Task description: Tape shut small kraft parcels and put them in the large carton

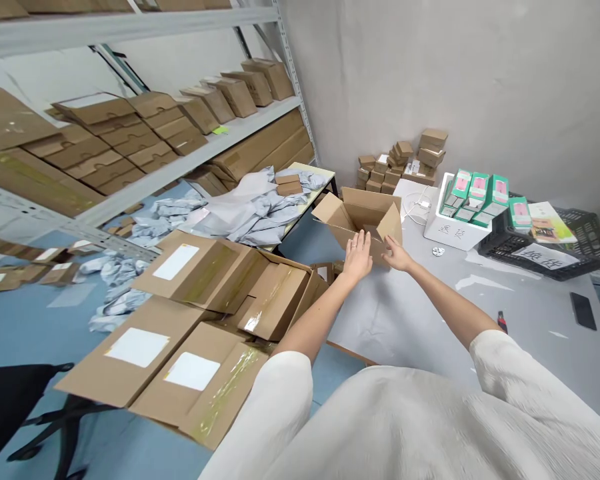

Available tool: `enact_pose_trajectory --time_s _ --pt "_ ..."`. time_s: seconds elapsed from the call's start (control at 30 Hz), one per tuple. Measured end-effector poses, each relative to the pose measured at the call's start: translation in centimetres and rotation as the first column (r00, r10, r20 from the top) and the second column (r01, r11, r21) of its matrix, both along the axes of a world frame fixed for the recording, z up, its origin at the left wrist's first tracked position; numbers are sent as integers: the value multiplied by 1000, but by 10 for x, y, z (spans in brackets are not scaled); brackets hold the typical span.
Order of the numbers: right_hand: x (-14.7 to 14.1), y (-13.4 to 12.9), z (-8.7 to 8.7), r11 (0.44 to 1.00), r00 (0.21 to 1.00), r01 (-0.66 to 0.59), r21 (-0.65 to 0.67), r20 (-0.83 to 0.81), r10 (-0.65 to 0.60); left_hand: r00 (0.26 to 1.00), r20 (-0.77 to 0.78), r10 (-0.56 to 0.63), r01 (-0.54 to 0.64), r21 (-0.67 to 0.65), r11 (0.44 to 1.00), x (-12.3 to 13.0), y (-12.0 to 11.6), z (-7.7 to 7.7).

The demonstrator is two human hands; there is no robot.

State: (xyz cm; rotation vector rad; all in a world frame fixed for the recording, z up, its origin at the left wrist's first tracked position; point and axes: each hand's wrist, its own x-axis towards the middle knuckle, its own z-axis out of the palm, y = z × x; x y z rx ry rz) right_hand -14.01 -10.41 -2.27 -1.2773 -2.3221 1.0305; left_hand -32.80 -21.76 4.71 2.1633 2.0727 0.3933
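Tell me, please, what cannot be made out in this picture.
All in the head view:
Open box, bottom: hidden partly by its near side and the left hand.
Chair: cut off by the left and bottom edges.
White labels: any print too small.
Crate, inside: partly covered by booklet.

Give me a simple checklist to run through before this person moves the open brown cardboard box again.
1. Open brown cardboard box, top unsealed: ok.
2. Bare left hand and bare right hand both at the box's near side: ok.
3. Firm grip by both hands: cannot tell.
4. Box fully supported by the grey-topped table: cannot tell; its base is partly hidden.
5. Inside bottom of the box bare: cannot tell; out of sight.
6. Small red-and-black tool apart from both hands: ok.
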Motion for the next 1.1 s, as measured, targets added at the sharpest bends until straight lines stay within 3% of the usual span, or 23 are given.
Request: enact_pose_trajectory --time_s 0.17,0.43,0.63,0.83,1.1 --pt "-6 4 -1 999 997 21 -26 -74 -22 999 3 33 -33 16 999 -11 3 2" --pt "34 -8 0 996 994 89 1 -69 -89 999 -32 -43 44 16 999 5 3 2" --pt "71 -22 9 994 992 105 13 -69 -104 997 -10 -80 80 0 997 35 -4 -7" --pt "119 -43 7 993 992 117 8 -47 -116 993 -6 -114 114 -36 993 79 -20 -22" --pt "170 -68 10 995 994 95 -25 -48 -96 994 -18 -111 108 -107 988 127 -46 -21"
